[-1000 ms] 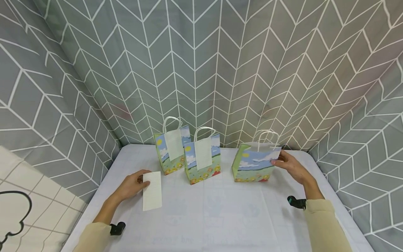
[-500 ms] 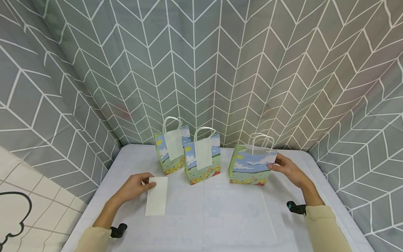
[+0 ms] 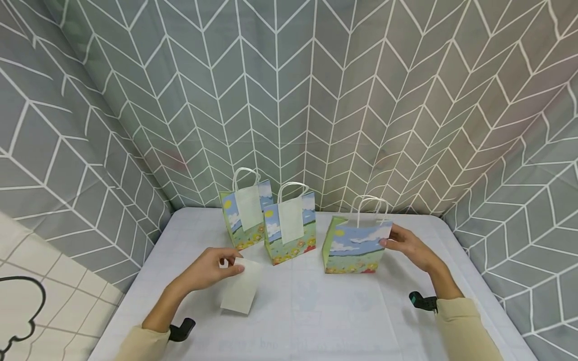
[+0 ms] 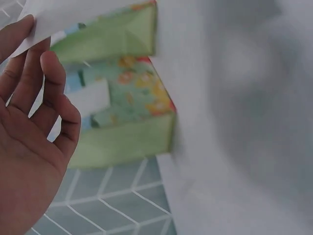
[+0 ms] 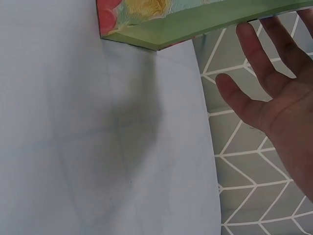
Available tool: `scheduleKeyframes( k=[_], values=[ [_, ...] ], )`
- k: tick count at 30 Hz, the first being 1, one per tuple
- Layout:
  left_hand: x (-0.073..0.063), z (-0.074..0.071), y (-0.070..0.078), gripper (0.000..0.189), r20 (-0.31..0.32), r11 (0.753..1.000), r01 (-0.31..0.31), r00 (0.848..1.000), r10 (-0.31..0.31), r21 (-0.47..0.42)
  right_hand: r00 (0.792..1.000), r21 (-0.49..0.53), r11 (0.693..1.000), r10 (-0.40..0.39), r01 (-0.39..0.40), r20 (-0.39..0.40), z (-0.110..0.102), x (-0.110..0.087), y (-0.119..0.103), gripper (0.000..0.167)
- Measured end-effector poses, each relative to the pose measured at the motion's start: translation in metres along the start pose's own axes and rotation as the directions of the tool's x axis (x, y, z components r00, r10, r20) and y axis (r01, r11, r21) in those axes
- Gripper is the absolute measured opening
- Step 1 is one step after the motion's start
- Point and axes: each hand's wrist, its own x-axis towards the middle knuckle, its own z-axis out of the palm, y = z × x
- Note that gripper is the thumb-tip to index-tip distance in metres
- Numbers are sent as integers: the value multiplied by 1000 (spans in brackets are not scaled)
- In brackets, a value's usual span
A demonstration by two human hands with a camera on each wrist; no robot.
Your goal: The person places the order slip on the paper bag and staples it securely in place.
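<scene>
Between thumb and fingers, my left hand (image 3: 209,271) pinches the top of a white paper slip (image 3: 242,290), which hangs tilted over the table. The slip's edge also shows in the left wrist view, beside my left fingers (image 4: 53,73). On the right, my right hand (image 3: 412,245) grips the right side of a paper gift bag (image 3: 356,248) with a painted sky-and-flower print and white twisted handles. Its green side panel (image 5: 171,34) appears in the right wrist view, with some fingers straight near it. This bag's front bears no slip.
Two matching bags stand left of centre, a rear one (image 3: 232,215) and a nearer one (image 3: 271,230), each with a white slip on its front. A white cloth covers the table (image 3: 316,311). Grey patterned curtains (image 3: 298,100) enclose the back and sides.
My left hand has moved right with the white paper slip, which now tilts. My right hand has drawn the gift bag left and toward me. The other two bags have stayed put.
</scene>
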Motion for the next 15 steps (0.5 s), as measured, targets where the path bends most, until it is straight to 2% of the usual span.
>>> scheduleKeyframes(
  k=[6,11,15],
  values=[
    [8,6,21,13,-24,995,-95,995,95,-9,999,33,999,-17,16,42,10,2,-7,43],
    [16,11,32,8,-60,981,-188,981,185,-46,998,54,998,-19,15,65,19,6,-13,43],
    [21,16,39,9,-64,971,-226,973,222,-72,997,65,998,-18,13,80,26,8,-15,45]
  ],
)
